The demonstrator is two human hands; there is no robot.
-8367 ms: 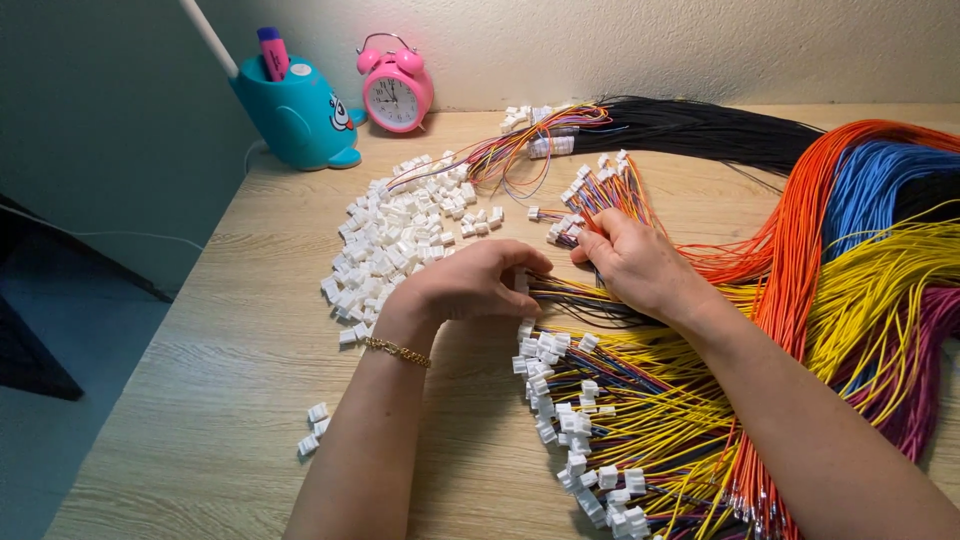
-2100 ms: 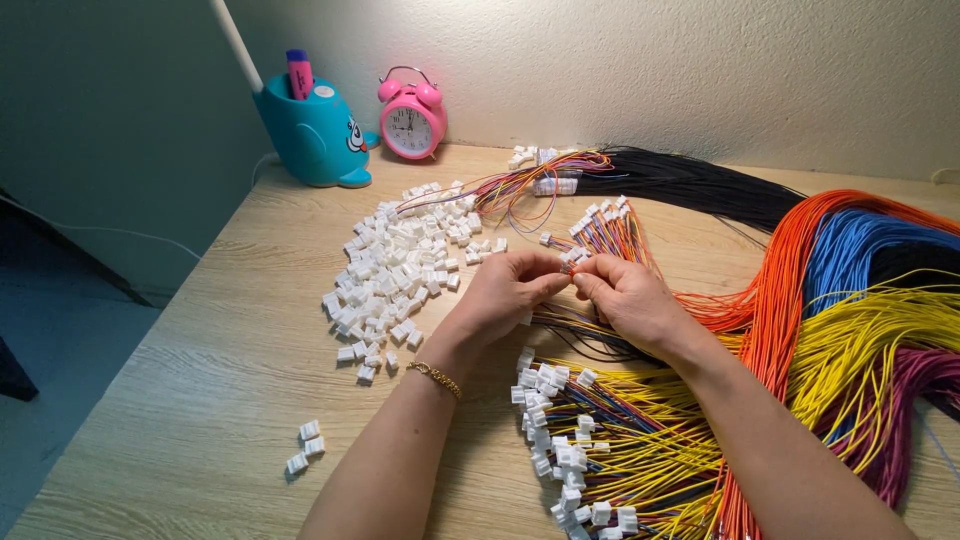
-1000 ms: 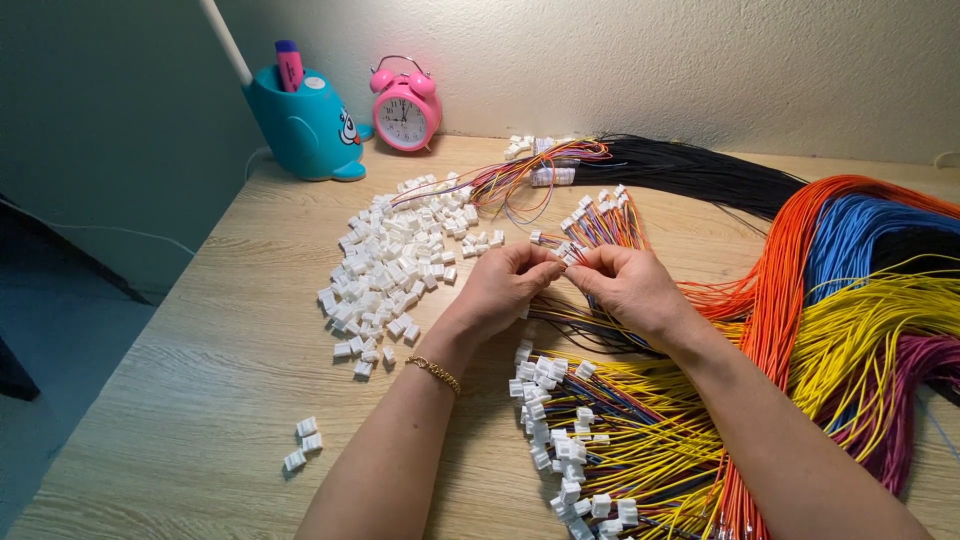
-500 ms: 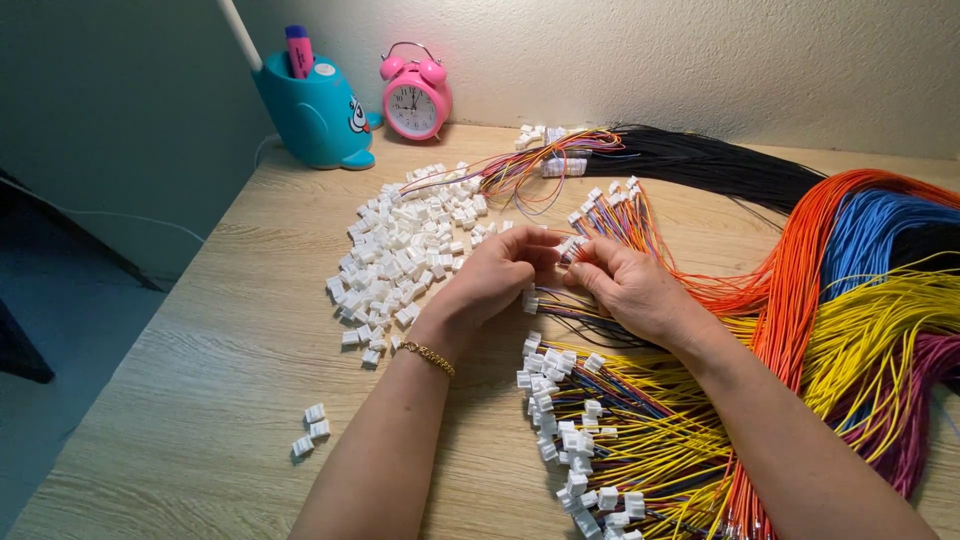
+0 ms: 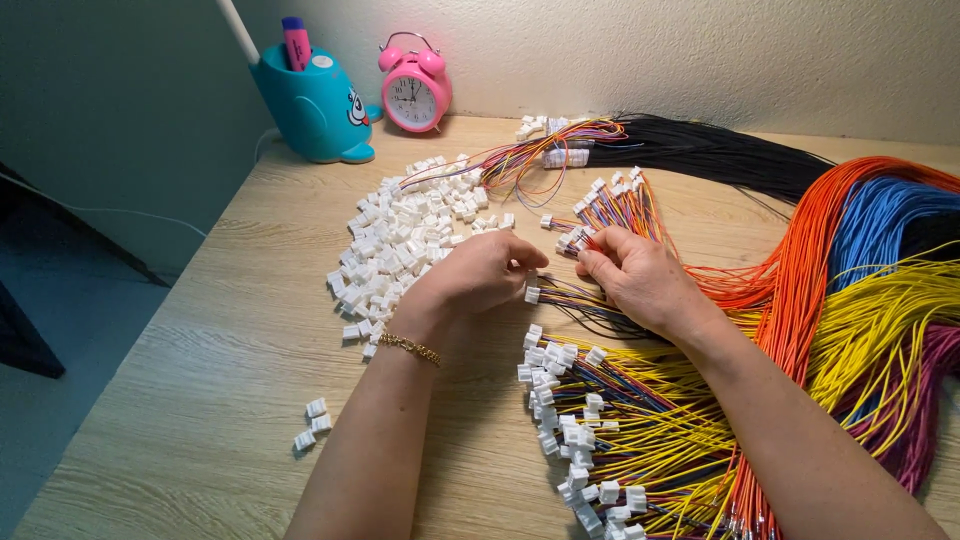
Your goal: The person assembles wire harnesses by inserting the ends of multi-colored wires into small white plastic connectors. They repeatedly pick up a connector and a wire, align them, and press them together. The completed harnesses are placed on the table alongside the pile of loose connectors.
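At the far left of the frame three loose white connector housings (image 5: 312,423) are seen lying apart on the wooden worktop (image 5: 200,330). In the upper left a teal whale-shaped pen holder (image 5: 312,105) is stood against the wall, with a pink alarm clock (image 5: 415,90) just beside it. A heap of white connector housings (image 5: 400,245) is spread across the upper middle. Just right of that heap the left hand (image 5: 480,275) is held with fingers curled and tips pinched together — whether a housing is gripped there cannot be told. Facing it, the right hand (image 5: 640,280) is closed on a small bundle of multicoloured wires (image 5: 610,205) tipped with white plugs. Below the hands, finished yellow-wired leads with white plugs (image 5: 590,440) are fanned out. At the right — black (image 5: 720,155), orange (image 5: 800,250), blue (image 5: 880,215), yellow (image 5: 880,340) and purple wire bundles (image 5: 930,400) are laid in sweeping curves.
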